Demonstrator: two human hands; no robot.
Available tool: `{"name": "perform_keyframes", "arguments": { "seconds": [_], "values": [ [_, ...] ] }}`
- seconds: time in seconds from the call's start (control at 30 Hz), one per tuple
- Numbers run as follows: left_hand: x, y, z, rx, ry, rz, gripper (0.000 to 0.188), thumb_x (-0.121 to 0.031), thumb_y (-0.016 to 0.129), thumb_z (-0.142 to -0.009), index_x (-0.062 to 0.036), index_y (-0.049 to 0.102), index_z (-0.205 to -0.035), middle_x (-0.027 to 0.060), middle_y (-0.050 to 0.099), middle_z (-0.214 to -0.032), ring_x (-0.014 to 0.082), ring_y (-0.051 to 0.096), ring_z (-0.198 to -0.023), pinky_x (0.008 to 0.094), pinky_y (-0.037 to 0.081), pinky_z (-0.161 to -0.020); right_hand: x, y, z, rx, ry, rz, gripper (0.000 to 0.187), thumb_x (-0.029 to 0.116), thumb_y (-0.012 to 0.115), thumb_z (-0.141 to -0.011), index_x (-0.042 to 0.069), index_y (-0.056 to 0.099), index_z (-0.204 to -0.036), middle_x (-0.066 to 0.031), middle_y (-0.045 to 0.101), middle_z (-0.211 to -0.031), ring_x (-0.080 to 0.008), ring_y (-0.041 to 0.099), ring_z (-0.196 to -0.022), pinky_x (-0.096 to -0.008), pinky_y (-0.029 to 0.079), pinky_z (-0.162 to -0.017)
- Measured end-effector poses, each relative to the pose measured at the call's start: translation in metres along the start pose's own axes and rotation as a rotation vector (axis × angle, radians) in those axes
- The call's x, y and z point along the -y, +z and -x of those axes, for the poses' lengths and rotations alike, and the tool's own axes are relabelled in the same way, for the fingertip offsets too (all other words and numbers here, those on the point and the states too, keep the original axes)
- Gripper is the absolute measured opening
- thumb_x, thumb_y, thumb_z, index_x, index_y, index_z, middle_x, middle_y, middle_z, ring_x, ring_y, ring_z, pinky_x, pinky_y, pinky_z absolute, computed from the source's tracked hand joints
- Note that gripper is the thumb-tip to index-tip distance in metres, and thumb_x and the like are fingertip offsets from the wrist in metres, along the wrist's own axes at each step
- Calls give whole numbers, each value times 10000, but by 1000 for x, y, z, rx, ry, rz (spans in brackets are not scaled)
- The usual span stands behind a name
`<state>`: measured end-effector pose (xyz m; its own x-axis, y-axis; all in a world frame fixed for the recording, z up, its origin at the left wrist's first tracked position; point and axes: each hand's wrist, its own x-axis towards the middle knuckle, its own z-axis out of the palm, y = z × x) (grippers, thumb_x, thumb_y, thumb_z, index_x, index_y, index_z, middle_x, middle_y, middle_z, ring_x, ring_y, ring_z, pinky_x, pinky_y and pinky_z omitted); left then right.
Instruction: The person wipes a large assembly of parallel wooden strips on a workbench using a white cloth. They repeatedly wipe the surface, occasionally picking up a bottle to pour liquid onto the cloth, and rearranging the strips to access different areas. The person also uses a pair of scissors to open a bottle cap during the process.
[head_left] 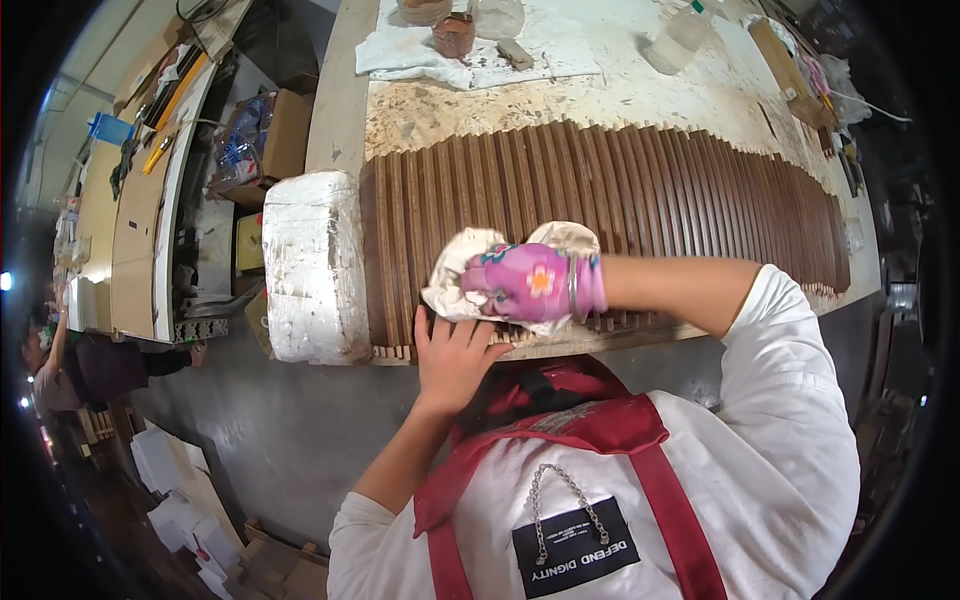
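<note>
Many brown wooden slats [620, 185] lie side by side in a long row across the table, with pale ends along the front edge. My right hand [525, 283], in a pink flowered glove, is closed on a crumpled white cloth [462, 250] and presses it onto the slats toward the left part of the row. Part of the cloth is hidden under the glove. Just beside it, my bare left hand [452, 355] rests with its fingers spread on the slats' near ends, close to the cloth's lower edge.
A white plastic-wrapped block [315, 265] stands against the row's left end. Behind the slats, jars [454, 36] sit on a white cloth [400, 52]; a clear bottle [680, 40] lies further right. At left are a cardboard box [287, 135] and another person [60, 370].
</note>
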<state>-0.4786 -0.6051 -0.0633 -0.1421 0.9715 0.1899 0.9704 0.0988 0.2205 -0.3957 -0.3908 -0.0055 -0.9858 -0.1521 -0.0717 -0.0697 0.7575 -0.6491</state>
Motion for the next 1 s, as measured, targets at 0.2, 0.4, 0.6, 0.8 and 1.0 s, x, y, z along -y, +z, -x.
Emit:
{"name": "perform_keyframes", "arguments": {
  "seconds": [0.2, 0.4, 0.6, 0.8, 1.0],
  "values": [
    [-7, -9, -10, -24, -2, -57, 601, -466, 704, -769, -180, 602, -1289, 29, 508, -1415, 331, 403, -1338, 557, 235, -1093, -37, -47, -11, -266, 292, -227, 324, 357, 559, -953, 53, 607, -1055, -41, 638, -749, -141, 606, -561, -264, 512, -467],
    [13, -50, -24, 55, -12, 280, 410, -161, 648, -842, -97, 617, -1246, 151, 566, -1330, 363, 509, -1253, 492, 377, -1047, 14, -58, 62, 279, 110, -254, 362, 343, 577, -947, 130, 596, -1239, -74, 680, -952, -191, 676, -796, -331, 575, -681],
    [74, -41, -197, -353, 119, 230, 336, -114, 529, -925, -49, 579, -1251, 179, 585, -1263, 365, 539, -1162, 437, 428, -993, -27, -132, 64, -340, 522, -491, 380, 289, 538, -982, 78, 535, -1298, -73, 651, -831, -121, 621, -600, -242, 544, -477],
    [72, 13, -260, 145, 76, 34, 347, -367, 441, -956, -185, 622, -1190, 93, 689, -1055, 324, 662, -943, 488, 501, -812, -55, -19, 18, -460, 295, 576, 136, 166, 608, -831, 106, 593, -952, -102, 623, -851, -264, 634, -729, -374, 514, -559],
    [79, 26, -261, 70, 48, 67, 377, -407, 414, -992, -157, 635, -1167, 90, 684, -1045, 319, 641, -976, 492, 485, -802, 40, 9, 79, 59, 157, -21, 180, 161, 649, -727, 116, 636, -901, -103, 637, -794, -310, 655, -784, -429, 535, -671]
  ]
}}
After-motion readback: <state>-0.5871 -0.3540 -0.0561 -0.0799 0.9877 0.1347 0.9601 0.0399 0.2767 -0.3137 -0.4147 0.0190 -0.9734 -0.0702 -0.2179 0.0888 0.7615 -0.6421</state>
